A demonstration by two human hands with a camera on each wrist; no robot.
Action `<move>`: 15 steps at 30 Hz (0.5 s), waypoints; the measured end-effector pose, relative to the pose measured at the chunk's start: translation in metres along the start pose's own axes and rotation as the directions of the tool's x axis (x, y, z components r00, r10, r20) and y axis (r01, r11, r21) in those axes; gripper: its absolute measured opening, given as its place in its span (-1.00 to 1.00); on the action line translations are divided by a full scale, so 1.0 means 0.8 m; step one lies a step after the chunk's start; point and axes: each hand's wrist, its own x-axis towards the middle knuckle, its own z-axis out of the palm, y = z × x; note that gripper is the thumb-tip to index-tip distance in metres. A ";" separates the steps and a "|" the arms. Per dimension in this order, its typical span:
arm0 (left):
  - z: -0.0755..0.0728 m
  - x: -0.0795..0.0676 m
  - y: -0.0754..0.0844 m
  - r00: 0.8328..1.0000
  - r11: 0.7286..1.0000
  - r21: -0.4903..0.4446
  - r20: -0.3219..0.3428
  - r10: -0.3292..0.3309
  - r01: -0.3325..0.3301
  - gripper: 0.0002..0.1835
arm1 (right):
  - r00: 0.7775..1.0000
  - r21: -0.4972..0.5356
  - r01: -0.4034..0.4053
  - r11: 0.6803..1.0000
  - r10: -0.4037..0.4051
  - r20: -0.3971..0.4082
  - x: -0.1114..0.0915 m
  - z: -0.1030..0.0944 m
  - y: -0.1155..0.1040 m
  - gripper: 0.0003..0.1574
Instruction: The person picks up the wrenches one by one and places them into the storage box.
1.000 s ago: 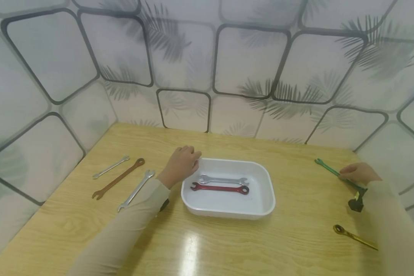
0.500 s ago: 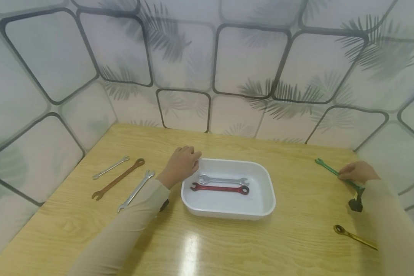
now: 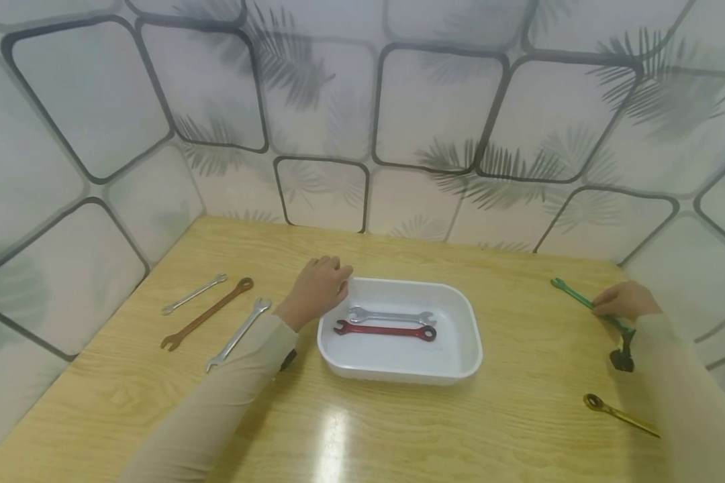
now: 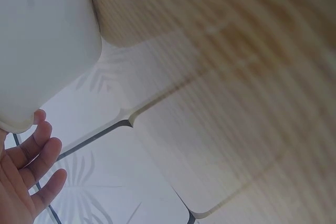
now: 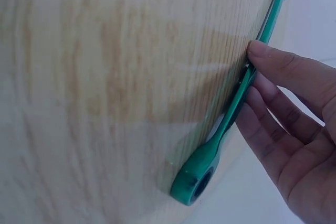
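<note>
Right hand [image 3: 627, 300]: pinches the green wrench [image 3: 574, 292] by its slim shank, probably because the ends are bulkier.
Green wrench: on or just off the bench [image 3: 519, 416], right side; glossy, ring-ended.
Left hand [image 3: 317, 285]: grips the far-left rim of the white tray [image 3: 387, 356], likely to steady it.
White tray: smooth, seemingly plastic; silver wrench [image 3: 393, 316] and red wrench [image 3: 387, 329] side by side inside.
</note>
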 end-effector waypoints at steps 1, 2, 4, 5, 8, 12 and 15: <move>0.000 0.000 0.000 1.000 1.000 0.000 -0.001 0.000 0.000 -0.80 | 1.000 0.000 -0.002 1.000 0.002 0.001 -0.001 0.000 0.001 -0.50; 0.000 0.000 0.000 1.000 1.000 0.001 0.000 0.000 0.000 -0.80 | 1.000 -0.002 0.000 1.000 0.001 0.005 -0.001 0.000 0.001 -0.49; 0.000 0.000 0.000 1.000 1.000 0.005 0.002 -0.001 0.001 -0.80 | 1.000 -0.003 -0.002 1.000 0.002 0.013 -0.003 -0.001 0.002 -0.49; 0.000 0.000 0.000 1.000 1.000 0.006 0.003 -0.002 0.002 -0.80 | 1.000 -0.001 -0.005 1.000 0.005 0.016 -0.004 -0.001 0.002 -0.49; 0.000 0.001 0.000 1.000 1.000 0.006 0.008 -0.003 0.003 -0.81 | 1.000 0.000 -0.012 1.000 0.012 0.021 -0.007 -0.002 0.001 -0.49; 0.001 0.000 0.000 1.000 1.000 0.004 0.004 -0.001 0.001 -0.82 | 1.000 0.005 -0.015 1.000 0.015 0.012 -0.010 -0.001 -0.001 -0.50; 0.001 0.000 0.000 1.000 1.000 0.003 -0.006 0.003 -0.003 -0.83 | 1.000 0.012 -0.018 1.000 0.018 0.005 -0.009 0.001 0.002 -0.49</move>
